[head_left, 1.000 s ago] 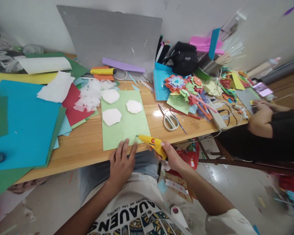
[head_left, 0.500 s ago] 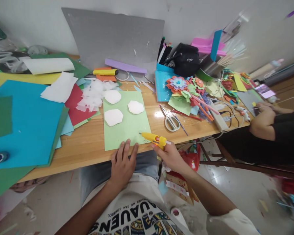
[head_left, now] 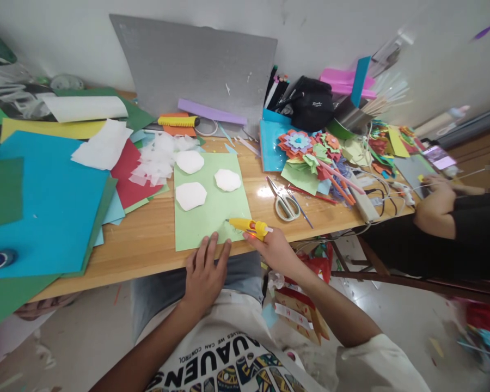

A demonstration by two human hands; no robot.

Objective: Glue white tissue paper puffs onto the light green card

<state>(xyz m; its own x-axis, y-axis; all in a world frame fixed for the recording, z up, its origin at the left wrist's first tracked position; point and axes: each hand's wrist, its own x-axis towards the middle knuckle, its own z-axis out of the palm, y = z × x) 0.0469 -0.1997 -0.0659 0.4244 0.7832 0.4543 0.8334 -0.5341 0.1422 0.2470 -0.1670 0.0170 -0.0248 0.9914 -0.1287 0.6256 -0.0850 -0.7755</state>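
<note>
My right hand (head_left: 274, 247) is closed around a yellow hot glue gun (head_left: 251, 226), whose nozzle points left, low over a light green sheet of paper (head_left: 212, 218). A small red light glows on the gun. My left hand (head_left: 206, 267) lies with fingers spread on the near edge of that sheet, holding nothing. Several faint marks show on the paper close to the gun. Three white paper pieces with uneven rims rest on the sheet: one at the upper left (head_left: 190, 161), one below it (head_left: 191, 196), one to the right (head_left: 227, 180).
Scissors (head_left: 286, 201) lie right of the sheet, near a bunch of paper flowers (head_left: 306, 144). Large blue paper (head_left: 53, 201) covers the table's left side, with white tissue scraps (head_left: 157, 158) beside it. A grey board (head_left: 200, 65) leans at the back. Another person's arm (head_left: 436, 207) rests at the right.
My right hand has moved the glue gun a little to the left over the green sheet. My left hand stays in place. The whole view has shifted slightly.
</note>
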